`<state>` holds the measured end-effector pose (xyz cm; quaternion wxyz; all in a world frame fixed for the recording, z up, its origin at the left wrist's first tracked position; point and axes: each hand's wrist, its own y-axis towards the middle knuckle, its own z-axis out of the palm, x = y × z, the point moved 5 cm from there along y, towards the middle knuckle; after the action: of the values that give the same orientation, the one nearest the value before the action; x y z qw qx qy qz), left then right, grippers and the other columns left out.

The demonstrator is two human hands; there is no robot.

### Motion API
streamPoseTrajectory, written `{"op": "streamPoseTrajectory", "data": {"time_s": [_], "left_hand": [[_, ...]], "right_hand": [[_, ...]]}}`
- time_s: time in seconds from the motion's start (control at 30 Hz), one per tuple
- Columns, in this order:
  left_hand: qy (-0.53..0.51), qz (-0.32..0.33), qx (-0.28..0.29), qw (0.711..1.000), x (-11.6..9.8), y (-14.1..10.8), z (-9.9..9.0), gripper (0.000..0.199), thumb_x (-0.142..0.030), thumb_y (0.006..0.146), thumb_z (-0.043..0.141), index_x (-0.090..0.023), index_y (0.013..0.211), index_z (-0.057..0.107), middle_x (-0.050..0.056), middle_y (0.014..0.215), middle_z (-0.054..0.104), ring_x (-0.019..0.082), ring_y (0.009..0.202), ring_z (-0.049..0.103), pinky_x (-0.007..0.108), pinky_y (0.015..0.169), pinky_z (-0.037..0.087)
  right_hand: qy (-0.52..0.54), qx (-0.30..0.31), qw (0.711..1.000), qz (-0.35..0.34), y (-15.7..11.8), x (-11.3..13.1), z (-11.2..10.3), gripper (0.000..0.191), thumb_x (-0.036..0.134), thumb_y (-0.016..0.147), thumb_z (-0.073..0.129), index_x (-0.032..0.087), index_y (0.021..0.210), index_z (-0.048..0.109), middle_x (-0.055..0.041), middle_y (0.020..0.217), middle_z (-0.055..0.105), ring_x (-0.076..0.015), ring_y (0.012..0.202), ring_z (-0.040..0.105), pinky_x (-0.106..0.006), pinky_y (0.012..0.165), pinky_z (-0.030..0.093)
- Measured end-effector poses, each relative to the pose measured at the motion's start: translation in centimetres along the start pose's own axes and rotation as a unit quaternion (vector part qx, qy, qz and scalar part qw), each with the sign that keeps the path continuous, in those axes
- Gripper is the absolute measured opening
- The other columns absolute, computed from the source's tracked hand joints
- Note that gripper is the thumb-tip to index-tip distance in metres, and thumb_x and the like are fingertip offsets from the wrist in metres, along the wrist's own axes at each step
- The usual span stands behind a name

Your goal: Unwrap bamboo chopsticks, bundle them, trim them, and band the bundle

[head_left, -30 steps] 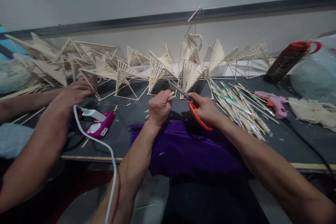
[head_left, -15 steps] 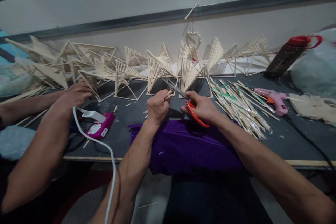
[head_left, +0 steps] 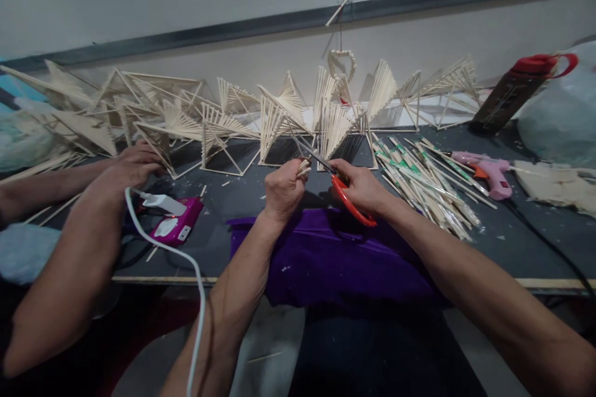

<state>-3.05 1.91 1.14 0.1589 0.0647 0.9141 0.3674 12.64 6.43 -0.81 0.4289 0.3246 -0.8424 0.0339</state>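
My left hand (head_left: 285,191) is closed round a few short wooden sticks (head_left: 303,168), whose pale ends poke out beside the thumb. In my right hand (head_left: 361,185) is a pair of scissors (head_left: 352,205) with red handles. Its blades (head_left: 313,150) are spread and point up and to the left, close by the stick ends; whether they touch the sticks I cannot tell. Under both hands a purple cloth (head_left: 344,260) hangs over the table's front edge. Behind them stand several twisted fan-shaped stick frames (head_left: 335,130).
Bundled sticks in plastic wrap (head_left: 428,189) lie to the right, beside a pink glue gun (head_left: 493,173) with its cord. A brown bottle (head_left: 510,96) leans at the back right. On the left are a co-worker's hands (head_left: 139,161), a purple power socket (head_left: 179,223) and a white cable (head_left: 198,279).
My left hand has shifted slightly to the right, nearer the scissors, with the sticks still in it. The scissors remain spread in my right hand. The view has tilted a little.
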Motion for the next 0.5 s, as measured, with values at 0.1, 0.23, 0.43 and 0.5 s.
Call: {"op": "streamPoseTrajectory", "data": {"time_s": [0.1,0.23,0.43,0.5], "left_hand": [[-0.005,-0.006,-0.007,1.000,0.06,-0.06,-0.03,0.020,-0.020,0.087,0.048,-0.021,0.070,0.059,0.002,0.062,0.064,0.015,0.060,0.060,0.026,0.061,0.039],[-0.023,-0.017,-0.001,1.000,0.25,-0.10,0.13,0.024,-0.021,0.088,0.049,-0.021,0.065,0.057,0.001,0.061,0.063,0.014,0.058,0.059,0.025,0.061,0.038],[-0.035,-0.029,-0.015,0.999,0.55,0.19,0.18,0.017,-0.032,0.087,0.055,-0.019,0.078,0.063,0.001,0.068,0.065,0.013,0.063,0.058,0.024,0.060,0.037],[-0.035,-0.027,-0.021,0.999,0.61,0.23,0.12,0.018,-0.033,0.088,0.056,-0.019,0.077,0.062,0.001,0.069,0.065,0.013,0.064,0.057,0.024,0.059,0.037]], "right_hand": [[-0.007,-0.018,1.000,-0.016,-0.07,0.19,-0.07,0.036,0.025,0.076,0.053,0.020,0.111,0.061,0.0045,0.063,0.055,-0.0109,0.057,0.045,-0.022,0.058,0.033],[-0.034,-0.031,0.999,-0.013,-0.12,0.22,-0.17,0.037,0.026,0.076,0.052,0.020,0.111,0.062,0.0031,0.062,0.055,-0.0118,0.055,0.043,-0.022,0.056,0.031],[-0.052,-0.027,0.998,0.008,0.07,-0.31,-0.14,0.037,0.026,0.076,0.054,0.022,0.112,0.063,0.0015,0.066,0.060,-0.0127,0.057,0.047,-0.022,0.057,0.032],[-0.056,-0.019,0.998,0.017,0.15,-0.50,-0.12,0.035,0.028,0.077,0.054,0.023,0.111,0.062,0.0015,0.068,0.061,-0.0130,0.059,0.050,-0.022,0.057,0.033]]}}
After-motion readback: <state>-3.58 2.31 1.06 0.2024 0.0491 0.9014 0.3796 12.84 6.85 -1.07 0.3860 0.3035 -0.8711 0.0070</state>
